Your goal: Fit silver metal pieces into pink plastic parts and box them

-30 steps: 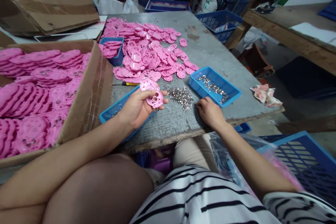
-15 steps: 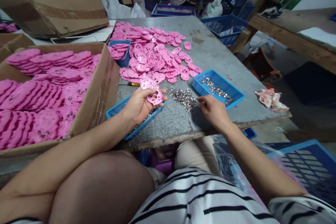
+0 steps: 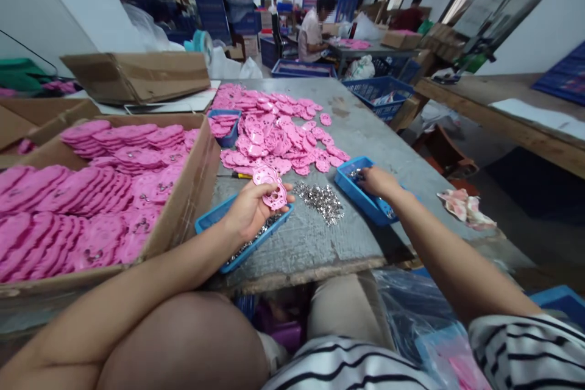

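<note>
Piece of pink plastic [image 3: 274,195], flat and pierced with holes, lies in the grasp of the left hand [image 3: 249,210], thumb over its face and fingers behind. Directly below that grip sits the left blue tray [image 3: 211,214], with small shiny metal parts along its bottom, partly hidden by the hand and wrist. Just to the right of the grip, a loose pile of metal parts [image 3: 322,202] is spread on the grey table [image 3: 297,250]. Past the pile stands the right blue tray [image 3: 359,200], also holding small metal parts; the right hand [image 3: 380,183] reaches into it, fingertips down at its contents, and whether they have closed on any cannot be told. Behind the grip lie a yellow-handled tool [image 3: 241,175] and a broad heap of pink pieces [image 3: 283,140]. Against the heap's left side, the small blue bin [image 3: 232,134] holds more such pieces. To the left of the grip, the open carton [image 3: 196,177] is packed with leaning rows and flat stacks of pink pieces, a few showing metal parts on their faces. Well off to the right of the grip, a crumpled cloth [image 3: 466,207] lies near the table's edge.
</note>
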Action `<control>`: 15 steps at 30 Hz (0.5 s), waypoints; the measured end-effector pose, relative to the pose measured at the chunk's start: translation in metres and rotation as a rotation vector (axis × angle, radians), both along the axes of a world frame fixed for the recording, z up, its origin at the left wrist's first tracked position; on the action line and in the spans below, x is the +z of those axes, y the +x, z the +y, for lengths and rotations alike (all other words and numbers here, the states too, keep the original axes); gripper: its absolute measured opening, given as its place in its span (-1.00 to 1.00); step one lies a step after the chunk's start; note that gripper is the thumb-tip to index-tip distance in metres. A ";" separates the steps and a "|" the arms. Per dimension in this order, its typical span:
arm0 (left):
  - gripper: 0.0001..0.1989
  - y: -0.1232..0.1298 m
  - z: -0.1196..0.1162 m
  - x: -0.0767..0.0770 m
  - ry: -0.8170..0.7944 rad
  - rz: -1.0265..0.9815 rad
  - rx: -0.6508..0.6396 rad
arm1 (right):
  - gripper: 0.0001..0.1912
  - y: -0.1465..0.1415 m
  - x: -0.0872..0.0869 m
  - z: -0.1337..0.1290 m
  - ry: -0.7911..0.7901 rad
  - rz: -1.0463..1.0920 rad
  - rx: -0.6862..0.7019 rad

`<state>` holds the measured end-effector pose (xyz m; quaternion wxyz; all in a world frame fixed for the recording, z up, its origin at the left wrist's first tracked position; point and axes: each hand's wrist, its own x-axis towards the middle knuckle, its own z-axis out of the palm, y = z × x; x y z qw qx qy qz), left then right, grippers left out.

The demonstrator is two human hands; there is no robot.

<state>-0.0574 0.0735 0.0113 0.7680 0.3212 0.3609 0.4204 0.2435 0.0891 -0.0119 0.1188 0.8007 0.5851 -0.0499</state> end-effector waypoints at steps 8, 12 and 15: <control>-0.82 0.001 0.001 -0.005 0.004 -0.048 -0.029 | -0.66 -0.029 0.005 -0.003 0.013 -0.023 0.039; -0.80 0.001 0.001 -0.006 -0.006 -0.056 -0.049 | -0.66 -0.031 0.008 -0.008 0.025 -0.035 0.021; -0.80 0.001 0.001 -0.007 0.004 -0.072 -0.065 | -0.64 -0.027 0.012 -0.007 0.047 -0.050 -0.013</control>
